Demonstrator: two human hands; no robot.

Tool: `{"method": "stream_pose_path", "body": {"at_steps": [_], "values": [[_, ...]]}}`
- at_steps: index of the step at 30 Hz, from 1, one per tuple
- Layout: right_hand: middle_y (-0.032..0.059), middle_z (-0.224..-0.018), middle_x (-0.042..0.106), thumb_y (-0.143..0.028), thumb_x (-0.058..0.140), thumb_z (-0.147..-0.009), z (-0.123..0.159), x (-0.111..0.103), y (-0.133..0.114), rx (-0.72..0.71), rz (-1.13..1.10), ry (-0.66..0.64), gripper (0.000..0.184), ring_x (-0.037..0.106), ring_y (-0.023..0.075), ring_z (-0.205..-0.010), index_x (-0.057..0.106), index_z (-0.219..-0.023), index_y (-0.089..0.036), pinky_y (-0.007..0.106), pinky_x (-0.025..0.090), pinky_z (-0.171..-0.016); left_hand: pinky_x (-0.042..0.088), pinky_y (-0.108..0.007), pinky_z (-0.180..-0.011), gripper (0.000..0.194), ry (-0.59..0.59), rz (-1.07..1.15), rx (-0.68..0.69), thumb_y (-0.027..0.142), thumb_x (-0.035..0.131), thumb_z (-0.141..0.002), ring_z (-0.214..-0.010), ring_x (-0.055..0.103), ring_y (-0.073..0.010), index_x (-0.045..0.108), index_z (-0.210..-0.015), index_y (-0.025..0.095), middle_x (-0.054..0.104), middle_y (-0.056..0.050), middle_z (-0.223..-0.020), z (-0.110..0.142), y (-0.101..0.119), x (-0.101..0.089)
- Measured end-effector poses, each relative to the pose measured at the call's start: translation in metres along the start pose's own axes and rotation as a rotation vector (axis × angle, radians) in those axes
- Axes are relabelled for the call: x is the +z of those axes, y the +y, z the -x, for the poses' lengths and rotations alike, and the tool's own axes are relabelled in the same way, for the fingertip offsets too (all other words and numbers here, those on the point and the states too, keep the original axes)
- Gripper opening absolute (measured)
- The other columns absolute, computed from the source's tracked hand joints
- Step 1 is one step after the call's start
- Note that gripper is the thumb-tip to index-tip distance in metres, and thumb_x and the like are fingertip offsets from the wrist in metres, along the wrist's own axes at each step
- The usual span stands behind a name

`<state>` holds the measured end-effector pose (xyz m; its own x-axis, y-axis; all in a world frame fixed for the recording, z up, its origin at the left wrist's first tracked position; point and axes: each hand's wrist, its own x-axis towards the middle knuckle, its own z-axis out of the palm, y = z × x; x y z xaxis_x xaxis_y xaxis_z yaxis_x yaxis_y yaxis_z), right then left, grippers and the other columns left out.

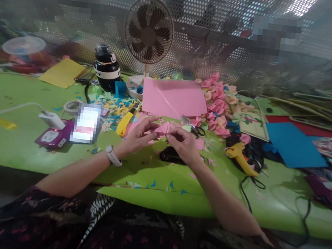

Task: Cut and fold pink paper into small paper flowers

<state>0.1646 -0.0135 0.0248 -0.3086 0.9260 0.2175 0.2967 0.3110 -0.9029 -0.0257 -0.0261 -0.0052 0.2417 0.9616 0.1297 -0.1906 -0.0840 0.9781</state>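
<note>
Between my hands is a small pink paper piece, held above the middle of the green table. My left hand, with a white band on its wrist, grips the paper's left side between thumb and fingers. On the right edge, the thumb and forefinger of my right hand pinch the same piece. Beneath my right hand lies a black oblong object, partly covered. Scissors with dark handles rest just beyond that hand. A yellow cutter lies beyond my left hand, and a large pink sheet lies farther back.
Folded pink paper pieces are heaped at the back right. A yellow glue gun with a cord lies right, near blue paper. A fan and black bottle stand behind. A phone and purple power strip sit left.
</note>
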Motion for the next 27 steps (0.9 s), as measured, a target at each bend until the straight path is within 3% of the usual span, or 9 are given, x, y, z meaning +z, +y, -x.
{"method": "stream_pose_path", "body": {"at_steps": [6,9,16,27], "values": [[0.0007,-0.069,0.063,-0.032,0.06,-0.079,-0.0003,0.0022,0.0028,0.01,0.029,-0.046,0.015,0.055,0.0144,-0.063,0.062,-0.071,-0.019,0.03,0.044,-0.063,0.056,-0.029,-0.087,0.029,0.062,0.056,-0.004,0.022,0.067,-0.086,-0.1,0.064,-0.0148,0.062,-0.115,0.021,0.066,-0.006,-0.117,-0.0012,0.0015,0.0007],[0.0012,-0.073,0.065,-0.03,0.059,-0.079,-0.0007,0.0011,0.005,0.016,0.05,-0.037,0.012,0.056,0.0148,-0.066,0.063,-0.075,-0.019,0.03,0.045,-0.066,0.057,-0.029,-0.085,0.023,0.054,0.044,-0.007,0.02,0.066,-0.086,-0.094,0.063,-0.0136,0.065,-0.108,0.019,0.067,-0.006,-0.112,-0.0013,0.004,0.0012],[0.0043,-0.086,0.068,-0.034,0.064,-0.079,-0.0019,-0.0017,0.0052,0.029,-0.014,-0.031,0.017,0.061,0.0169,-0.077,0.065,-0.086,-0.019,0.033,0.049,-0.073,0.058,-0.029,-0.08,0.023,0.015,0.029,0.017,0.022,0.066,-0.086,-0.091,0.063,-0.0138,0.064,-0.109,0.019,0.067,-0.005,-0.108,-0.0024,0.0029,-0.0009],[0.0029,-0.083,0.067,-0.033,0.062,-0.079,-0.0018,-0.0025,0.0047,0.028,-0.014,-0.055,0.015,0.06,0.0161,-0.075,0.064,-0.084,-0.019,0.031,0.048,-0.071,0.057,-0.031,-0.084,0.025,0.02,-0.032,0.051,0.021,0.065,-0.086,-0.1,0.064,-0.0167,0.065,-0.111,0.019,0.068,-0.007,-0.113,-0.0033,-0.0038,-0.0019]]}}
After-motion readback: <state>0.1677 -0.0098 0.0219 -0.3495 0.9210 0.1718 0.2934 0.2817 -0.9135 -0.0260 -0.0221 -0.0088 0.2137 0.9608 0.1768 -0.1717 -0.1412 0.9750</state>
